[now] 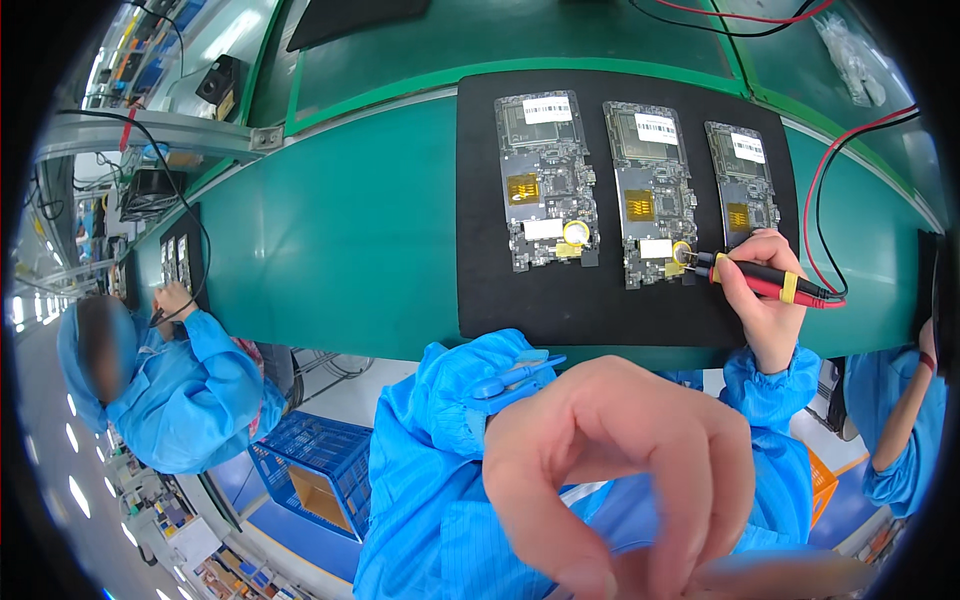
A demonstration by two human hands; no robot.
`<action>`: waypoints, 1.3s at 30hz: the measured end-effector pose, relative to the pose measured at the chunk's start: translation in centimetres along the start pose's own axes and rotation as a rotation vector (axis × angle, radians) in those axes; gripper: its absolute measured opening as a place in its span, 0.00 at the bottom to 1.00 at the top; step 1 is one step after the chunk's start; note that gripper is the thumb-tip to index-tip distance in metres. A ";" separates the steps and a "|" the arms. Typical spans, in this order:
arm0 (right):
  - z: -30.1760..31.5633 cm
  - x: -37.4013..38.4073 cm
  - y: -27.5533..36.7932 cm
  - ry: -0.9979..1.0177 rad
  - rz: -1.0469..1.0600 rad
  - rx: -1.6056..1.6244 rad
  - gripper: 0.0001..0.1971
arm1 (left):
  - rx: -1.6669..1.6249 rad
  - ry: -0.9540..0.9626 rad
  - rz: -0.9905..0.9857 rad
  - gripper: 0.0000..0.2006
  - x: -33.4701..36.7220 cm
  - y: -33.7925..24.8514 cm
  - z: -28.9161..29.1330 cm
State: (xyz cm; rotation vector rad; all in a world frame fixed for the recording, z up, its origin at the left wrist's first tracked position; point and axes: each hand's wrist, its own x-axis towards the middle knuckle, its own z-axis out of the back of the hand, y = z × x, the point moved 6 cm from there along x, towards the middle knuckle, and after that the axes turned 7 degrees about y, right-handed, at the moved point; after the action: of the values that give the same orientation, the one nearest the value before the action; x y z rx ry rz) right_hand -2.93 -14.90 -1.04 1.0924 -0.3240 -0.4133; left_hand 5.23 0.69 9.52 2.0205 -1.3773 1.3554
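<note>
My right hand (pixel 765 305) is closed around a pair of test probes (pixel 765 280), one red and one black, bound together with yellow tape. Their metal tips meet the yellow-ringed coin cell (pixel 682 253) at the lower end of the middle circuit board (pixel 650 190). Boards of the same kind lie on either side, a left circuit board (pixel 545 175) and a right circuit board (pixel 740 180), each with a white label and an amber patch. Raised close to the camera, my left hand (pixel 630 450) has loosely curled fingers, the thumb apart from them and nothing visible between.
A black mat (pixel 500 300) under the boards lies on the green bench (pixel 330 230). Red and black leads (pixel 822 190) run up to the right. At left, a co-worker in blue (pixel 190 390) handles similar boards; another person's arm (pixel 905 420) shows at right. A blue crate (pixel 315 470) stands below.
</note>
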 end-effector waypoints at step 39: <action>-7.3 2.6 5.6 0.135 0.238 -0.213 0.11 | 2.304 -0.360 0.936 0.28 -14.3 -7.5 4.2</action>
State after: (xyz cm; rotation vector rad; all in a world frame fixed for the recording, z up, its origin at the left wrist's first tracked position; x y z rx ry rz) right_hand 3.59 -8.19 1.01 0.8569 -0.2794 -0.1566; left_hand 12.79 8.72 -2.97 2.2114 -0.0783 4.4906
